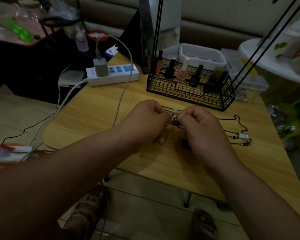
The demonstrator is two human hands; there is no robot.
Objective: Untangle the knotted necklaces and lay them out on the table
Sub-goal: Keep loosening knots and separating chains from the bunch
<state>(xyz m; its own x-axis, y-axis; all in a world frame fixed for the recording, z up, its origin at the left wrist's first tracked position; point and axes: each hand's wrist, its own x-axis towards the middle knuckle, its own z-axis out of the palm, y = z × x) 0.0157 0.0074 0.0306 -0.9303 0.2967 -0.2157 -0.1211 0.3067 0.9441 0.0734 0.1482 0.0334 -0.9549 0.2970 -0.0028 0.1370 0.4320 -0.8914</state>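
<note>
Two forearms reached over the table (87, 116), where the left hand (145, 122) and the right hand (203, 129) each pinched the knot of necklaces (175, 119) between curled fingers, just above the wood near its middle, with a dark cord (239, 129) trailing to the right. The knot would likely yield best to small loosening pulls, not a hard tug, feeding one strand back through. No writing could be read; the marks on the sandals (92, 201) were too blurred.

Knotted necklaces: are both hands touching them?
Touching. Head view: the left hand and right hand each pinch the knotted necklaces, fingertips closed on the tangle between them.
</note>
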